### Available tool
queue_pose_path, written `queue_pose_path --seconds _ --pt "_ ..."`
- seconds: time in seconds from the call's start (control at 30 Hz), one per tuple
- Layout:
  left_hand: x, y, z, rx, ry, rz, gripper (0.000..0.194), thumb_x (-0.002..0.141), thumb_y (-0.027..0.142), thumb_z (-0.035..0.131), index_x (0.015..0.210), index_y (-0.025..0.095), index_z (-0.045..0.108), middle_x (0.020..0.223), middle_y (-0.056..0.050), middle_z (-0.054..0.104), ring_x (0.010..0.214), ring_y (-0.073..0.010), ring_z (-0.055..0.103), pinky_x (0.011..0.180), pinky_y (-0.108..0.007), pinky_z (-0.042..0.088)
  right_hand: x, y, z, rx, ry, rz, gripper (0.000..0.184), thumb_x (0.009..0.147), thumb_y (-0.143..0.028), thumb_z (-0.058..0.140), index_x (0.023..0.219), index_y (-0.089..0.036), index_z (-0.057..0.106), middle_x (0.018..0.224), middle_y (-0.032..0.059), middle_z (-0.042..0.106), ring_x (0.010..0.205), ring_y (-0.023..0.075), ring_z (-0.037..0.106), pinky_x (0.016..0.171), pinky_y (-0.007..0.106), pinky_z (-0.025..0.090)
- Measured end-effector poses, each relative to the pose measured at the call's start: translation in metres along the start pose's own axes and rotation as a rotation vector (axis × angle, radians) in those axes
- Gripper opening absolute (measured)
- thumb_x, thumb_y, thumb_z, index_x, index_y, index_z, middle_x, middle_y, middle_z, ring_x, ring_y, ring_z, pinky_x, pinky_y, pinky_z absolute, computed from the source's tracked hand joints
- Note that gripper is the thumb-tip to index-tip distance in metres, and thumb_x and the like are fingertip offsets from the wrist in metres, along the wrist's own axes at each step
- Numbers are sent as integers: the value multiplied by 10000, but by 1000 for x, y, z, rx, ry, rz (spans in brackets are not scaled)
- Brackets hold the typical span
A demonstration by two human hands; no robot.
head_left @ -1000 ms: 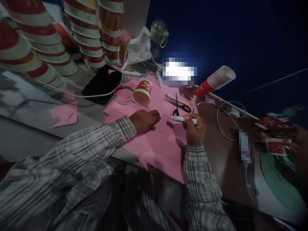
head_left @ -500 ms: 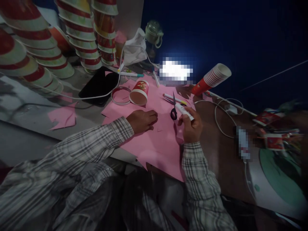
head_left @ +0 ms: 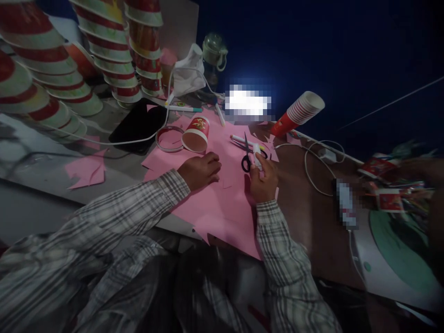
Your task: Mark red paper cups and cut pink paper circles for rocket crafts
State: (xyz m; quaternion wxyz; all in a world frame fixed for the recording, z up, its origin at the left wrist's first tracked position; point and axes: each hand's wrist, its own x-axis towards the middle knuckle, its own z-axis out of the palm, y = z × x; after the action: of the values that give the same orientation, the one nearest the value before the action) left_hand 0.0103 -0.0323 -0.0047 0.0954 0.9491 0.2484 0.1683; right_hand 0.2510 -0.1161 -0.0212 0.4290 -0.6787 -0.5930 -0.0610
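My left hand [head_left: 200, 172] rests palm down on the pink paper [head_left: 229, 217], its fingers loosely bent and holding nothing. At the paper's right side my right hand [head_left: 264, 181] is closed around a white pen-like tube [head_left: 257, 157], its far end pointing away from me. Just beyond that hand lie black-handled scissors [head_left: 246, 163], partly covered by it, and a marker [head_left: 239, 138]. Past my left hand, a red and white paper cup [head_left: 196, 134] lies on its side against a ring of tape [head_left: 169, 139].
Tall stacks of striped cups [head_left: 107, 55] stand at the left. A black tablet-like slab [head_left: 138, 125] lies before them, crossed by a white cable. A stack of red cups [head_left: 298, 113] leans at the back right. Another person's arm [head_left: 433, 185] is at the right edge.
My right hand has turned the white tube from lying sideways to pointing away from me. My left hand stays on the paper. The view has shifted slightly.
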Motion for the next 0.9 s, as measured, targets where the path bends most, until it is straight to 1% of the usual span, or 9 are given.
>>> queue_pose_path --seconds 0.1,0.17,0.27,0.33,0.4,0.5,0.57,0.77,0.9 --pt "1 3 2 -5 -32 -25 344 987 429 622 1186 153 669 1296 -136 653 903 -191 674 769 -331 543 0 -2 1 18 5 20 373 956 -403 503 1169 -219 748 1100 113 780 1057 271 687 1036 523 518" --pt "3 3 3 -94 -16 -22 320 992 412 609 1153 143 674 1256 -141 663 969 -212 677 821 -348 557 -1 -6 1 87 -6 58 371 960 -400 493 1184 -228 733 1142 113 766 1097 269 680 1058 529 514" --pt "4 2 0 -358 103 -67 245 982 323 595 1123 139 675 1165 -138 676 1067 -230 664 936 -391 565 -4 -14 -2 210 -9 144 404 958 -399 510 1292 -232 663 1234 129 713 1142 273 663 1059 545 526" --pt "5 1 -5 -572 165 -148 241 947 281 600 1141 152 665 1132 -126 668 1044 -221 657 955 -417 570 -6 -21 -5 261 -12 172 436 948 -397 537 1342 -228 615 1231 135 689 1113 273 663 1034 551 546" --pt "5 1 -11 -806 134 -234 292 905 251 598 1183 169 635 1136 -115 657 977 -201 660 886 -405 593 -8 -27 -7 291 -7 165 434 938 -388 560 1338 -226 604 1199 132 685 1076 266 669 1013 542 565" --pt "6 2 -17 -1121 6 -334 360 864 167 534 1222 182 570 1078 -87 662 862 -162 668 767 -342 598 -11 -33 -9 344 24 154 390 920 -373 592 1281 -229 624 1199 128 691 1070 258 685 1008 523 580" --pt "8 3 -18 -1249 -23 -394 361 844 108 494 1193 188 546 1030 -67 661 838 -144 673 771 -327 592 -14 -35 -10 395 4 174 346 912 -359 607 1232 -232 643 1185 118 704 1060 256 696 1019 535 579" --pt "14 5 -14 -1620 96 -520 177 909 105 529 1066 187 535 1005 -31 638 840 -103 686 822 -310 577 -17 -37 -11 495 -84 157 249 889 -317 612 1111 -237 691 1089 76 724 1045 254 702 1042 553 571" --pt "14 6 -17 -1699 63 -548 140 914 125 615 1043 171 587 1018 -37 659 809 -106 693 799 -306 584 -16 -39 -11 478 -104 131 246 876 -323 612 1090 -237 698 1088 80 732 1073 260 707 1026 516 577"
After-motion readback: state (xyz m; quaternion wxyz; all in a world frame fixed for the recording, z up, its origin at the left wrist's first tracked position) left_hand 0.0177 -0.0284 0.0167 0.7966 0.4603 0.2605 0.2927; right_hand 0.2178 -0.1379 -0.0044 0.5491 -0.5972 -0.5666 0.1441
